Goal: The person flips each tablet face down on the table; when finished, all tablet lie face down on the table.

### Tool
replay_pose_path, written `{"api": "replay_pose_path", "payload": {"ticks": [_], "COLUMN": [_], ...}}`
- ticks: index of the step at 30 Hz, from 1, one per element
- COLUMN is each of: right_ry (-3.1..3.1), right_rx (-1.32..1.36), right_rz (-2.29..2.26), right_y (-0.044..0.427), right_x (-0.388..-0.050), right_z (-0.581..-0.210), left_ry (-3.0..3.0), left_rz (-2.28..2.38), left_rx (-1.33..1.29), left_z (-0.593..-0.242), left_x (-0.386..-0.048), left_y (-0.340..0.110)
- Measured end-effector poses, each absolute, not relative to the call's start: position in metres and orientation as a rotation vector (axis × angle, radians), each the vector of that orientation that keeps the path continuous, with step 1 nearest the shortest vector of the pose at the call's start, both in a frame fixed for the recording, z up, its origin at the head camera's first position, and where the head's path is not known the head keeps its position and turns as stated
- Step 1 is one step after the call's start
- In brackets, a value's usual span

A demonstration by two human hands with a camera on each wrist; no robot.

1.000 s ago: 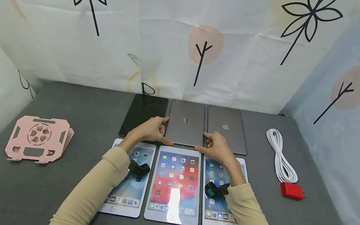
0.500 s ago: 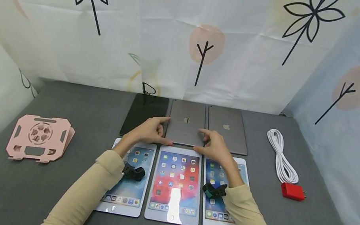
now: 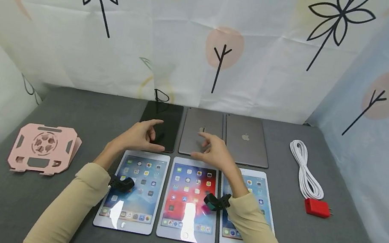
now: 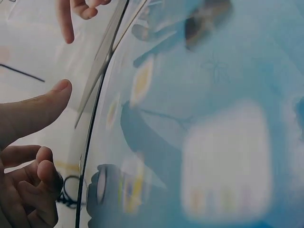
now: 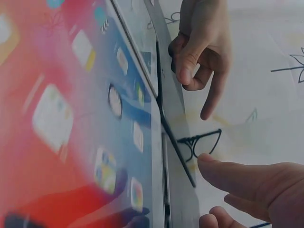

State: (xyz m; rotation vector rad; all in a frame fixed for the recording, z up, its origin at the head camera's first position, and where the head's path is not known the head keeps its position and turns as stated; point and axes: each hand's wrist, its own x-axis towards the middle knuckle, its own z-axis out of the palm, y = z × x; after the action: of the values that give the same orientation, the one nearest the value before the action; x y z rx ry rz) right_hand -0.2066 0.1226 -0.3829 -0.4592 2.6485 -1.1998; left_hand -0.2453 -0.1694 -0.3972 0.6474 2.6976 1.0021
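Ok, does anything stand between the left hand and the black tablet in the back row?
Nothing visible does: in the head view, the left hand partly overlaps the black tablet, with no object between.

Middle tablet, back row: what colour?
The middle back-row tablet is grey, best seen in the head view.

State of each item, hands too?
Front left tablet: lit
Front middle tablet: lit
Front right tablet: lit
Back left tablet: screen dark
Back middle tablet: face down
Back right tablet: face down
White cable: bundled
Red charger: prongs bare
Pink stand: folded, angle unclear
Left hand: empty
Right hand: empty
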Motion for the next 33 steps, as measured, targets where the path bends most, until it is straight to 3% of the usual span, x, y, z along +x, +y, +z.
{"api": "replay_pose_path", "payload": {"ticks": [12, 24, 33], "right_ry": [2.609, 2.747, 2.768], "right_rx": [-0.473, -0.356, -0.299], "right_rz": [-1.245, -0.908, -0.944], "right_y": [0.082, 0.052, 0.044], "right_x": [-0.217, -0.220, -0.218], "right_z": [-0.390, -0.402, -0.406], "left_ry": [2.794, 2.825, 2.781], "left_rz": [0.819, 0.755, 0.763], "left_rx": [0.499, 0.387, 0.372], "left_z": [-0.393, -0.402, -0.404], "left_x": [-0.240, -0.243, -0.246], "left_y": [-0.213, -0.217, -0.215]}}
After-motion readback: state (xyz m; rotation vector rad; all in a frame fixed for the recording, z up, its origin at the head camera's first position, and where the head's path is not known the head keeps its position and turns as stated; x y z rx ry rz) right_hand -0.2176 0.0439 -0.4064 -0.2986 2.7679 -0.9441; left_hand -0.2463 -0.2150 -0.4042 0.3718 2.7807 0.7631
